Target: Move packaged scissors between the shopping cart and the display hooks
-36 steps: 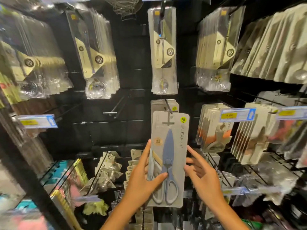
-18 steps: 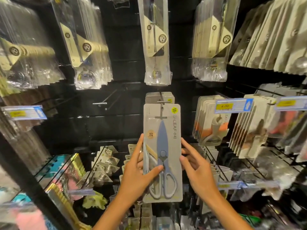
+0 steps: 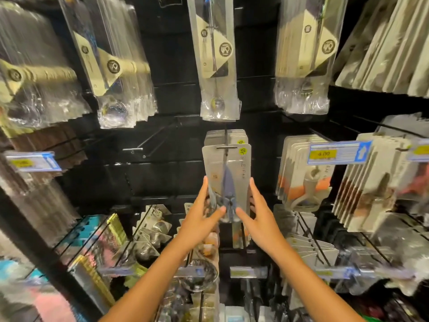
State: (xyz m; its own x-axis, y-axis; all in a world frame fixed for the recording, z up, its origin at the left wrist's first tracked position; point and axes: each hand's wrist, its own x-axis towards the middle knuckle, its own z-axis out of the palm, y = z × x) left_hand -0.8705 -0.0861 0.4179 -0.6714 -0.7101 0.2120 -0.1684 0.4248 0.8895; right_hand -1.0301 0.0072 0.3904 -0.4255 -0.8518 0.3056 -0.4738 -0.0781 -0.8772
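Observation:
A grey card pack of blue-handled scissors (image 3: 232, 168) hangs at the front of the centre display hook (image 3: 226, 147), with more of the same packs behind it. My left hand (image 3: 199, 214) holds the pack's lower left edge, with its thumb across the front. On the lower right edge my right hand (image 3: 258, 216) holds it the same way, thumb on the front. The shopping cart is out of view.
An empty hook (image 3: 137, 148) juts out to the left of the scissors. Clear bags of spoons (image 3: 216, 66) hang above. Carded kitchen tools with a blue price tag (image 3: 336, 153) hang to the right. Small items fill the hooks below.
The scissors pack has moved up and back onto the centre hook. Both hands followed it, and my right thumb has come onto its front. The camera has moved closer to the display.

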